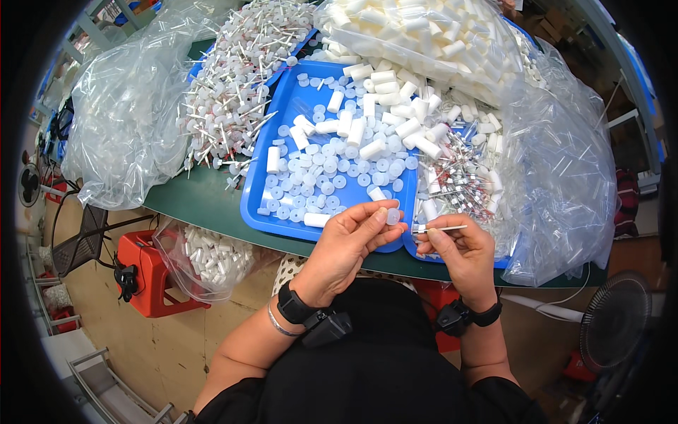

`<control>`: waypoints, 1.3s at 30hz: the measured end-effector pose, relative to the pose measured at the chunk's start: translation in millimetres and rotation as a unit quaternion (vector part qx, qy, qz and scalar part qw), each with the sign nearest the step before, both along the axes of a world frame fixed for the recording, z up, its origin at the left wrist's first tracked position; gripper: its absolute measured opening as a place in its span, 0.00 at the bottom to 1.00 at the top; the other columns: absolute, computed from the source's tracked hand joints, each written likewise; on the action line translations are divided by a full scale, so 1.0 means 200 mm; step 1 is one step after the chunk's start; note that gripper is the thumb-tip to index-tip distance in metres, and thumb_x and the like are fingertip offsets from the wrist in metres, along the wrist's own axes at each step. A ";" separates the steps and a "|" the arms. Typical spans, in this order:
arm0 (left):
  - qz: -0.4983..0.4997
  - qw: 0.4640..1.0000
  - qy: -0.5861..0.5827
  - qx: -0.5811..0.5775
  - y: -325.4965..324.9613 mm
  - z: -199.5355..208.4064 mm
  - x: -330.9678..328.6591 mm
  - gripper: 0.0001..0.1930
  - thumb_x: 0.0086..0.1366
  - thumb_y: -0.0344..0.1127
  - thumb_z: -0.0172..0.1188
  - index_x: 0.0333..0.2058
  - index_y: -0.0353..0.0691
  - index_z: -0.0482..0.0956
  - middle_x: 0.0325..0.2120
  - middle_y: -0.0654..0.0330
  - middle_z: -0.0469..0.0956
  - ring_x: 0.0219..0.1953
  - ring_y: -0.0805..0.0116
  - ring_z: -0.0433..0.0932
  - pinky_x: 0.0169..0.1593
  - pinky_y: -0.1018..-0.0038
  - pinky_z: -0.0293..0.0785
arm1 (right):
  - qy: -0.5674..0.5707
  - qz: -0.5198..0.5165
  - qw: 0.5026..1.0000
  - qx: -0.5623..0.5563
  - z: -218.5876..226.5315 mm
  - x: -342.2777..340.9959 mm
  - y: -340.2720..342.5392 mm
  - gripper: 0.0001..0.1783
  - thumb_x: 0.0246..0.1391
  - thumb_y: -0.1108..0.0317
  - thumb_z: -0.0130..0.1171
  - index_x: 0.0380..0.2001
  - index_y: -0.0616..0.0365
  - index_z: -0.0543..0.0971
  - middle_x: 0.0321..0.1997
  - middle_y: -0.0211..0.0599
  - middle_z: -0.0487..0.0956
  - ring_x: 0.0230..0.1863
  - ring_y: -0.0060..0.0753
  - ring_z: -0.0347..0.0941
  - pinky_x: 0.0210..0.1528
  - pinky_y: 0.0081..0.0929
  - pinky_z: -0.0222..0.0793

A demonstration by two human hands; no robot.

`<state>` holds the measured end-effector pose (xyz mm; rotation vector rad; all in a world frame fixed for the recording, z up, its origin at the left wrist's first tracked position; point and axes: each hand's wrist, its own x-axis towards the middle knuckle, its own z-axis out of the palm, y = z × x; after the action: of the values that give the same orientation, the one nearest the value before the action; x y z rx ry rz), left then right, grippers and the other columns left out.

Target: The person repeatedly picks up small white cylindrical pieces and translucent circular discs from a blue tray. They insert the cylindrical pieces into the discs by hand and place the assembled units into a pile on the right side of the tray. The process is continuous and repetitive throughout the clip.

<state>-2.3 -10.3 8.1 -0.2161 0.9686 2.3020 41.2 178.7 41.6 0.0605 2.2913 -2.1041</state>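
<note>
My left hand [360, 230] pinches a small translucent round disc [393, 216] between thumb and fingers, above the front edge of the blue tray [248, 203]. Close beside it on the right, my right hand [459, 251] grips a thin white rod [450, 228] that lies nearly level, one end pointing toward the disc. The rod and disc look slightly apart. Many similar loose discs [305, 173] are spread over the tray, mixed with white foam-like cylinders [355, 132]. Right of them, slim pieces with metallic and red parts [462, 173] lie heaped.
On the green table [185, 196], assembled rod-and-disc pieces [226, 88] form a pile at back left. Clear plastic bags [123, 131] flank the trays, and a bag of white cylinders [424, 35] lies behind. A red stool [145, 272] and a fan [616, 321] stand below the table's level.
</note>
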 end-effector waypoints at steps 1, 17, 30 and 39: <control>0.001 1.000 0.000 0.000 0.00 0.00 0.00 0.17 0.69 0.33 0.53 0.52 0.29 0.71 0.44 0.53 0.76 0.45 0.67 0.78 0.51 0.78 0.76 | -0.001 0.001 1.000 -0.001 0.00 0.00 0.00 0.07 0.59 0.74 0.55 0.39 0.66 0.76 0.33 0.40 0.81 0.32 0.23 0.79 0.35 0.18 0.73; -0.021 0.998 -0.042 0.034 -0.01 -0.03 -0.01 0.18 0.66 0.33 0.57 0.52 0.31 0.70 0.41 0.54 0.77 0.42 0.66 0.79 0.50 0.75 0.76 | 0.107 -0.024 0.983 0.147 0.00 0.01 -0.01 0.05 0.51 0.78 0.61 0.33 0.66 0.79 0.30 0.39 0.82 0.31 0.25 0.80 0.32 0.19 0.74; -0.052 0.997 -0.037 0.038 0.01 -0.03 0.02 0.18 0.65 0.33 0.58 0.51 0.30 0.71 0.37 0.59 0.78 0.38 0.72 0.79 0.44 0.80 0.77 | 0.143 0.001 0.948 0.285 -0.02 0.00 -0.04 0.06 0.47 0.78 0.63 0.31 0.65 0.79 0.24 0.40 0.79 0.24 0.34 0.78 0.27 0.25 0.72; -0.055 0.995 -0.065 0.046 0.05 -0.06 0.05 0.16 0.66 0.36 0.57 0.48 0.31 0.74 0.31 0.60 0.79 0.34 0.74 0.78 0.42 0.79 0.78 | 0.324 0.020 0.827 0.459 -0.04 -0.01 -0.05 0.10 0.44 0.80 0.62 0.33 0.65 0.79 0.27 0.41 0.79 0.24 0.40 0.76 0.25 0.31 0.71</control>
<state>7.1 -1.2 -3.4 -0.2642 0.7871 2.1972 38.7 168.3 32.7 -0.7760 3.4027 -0.8366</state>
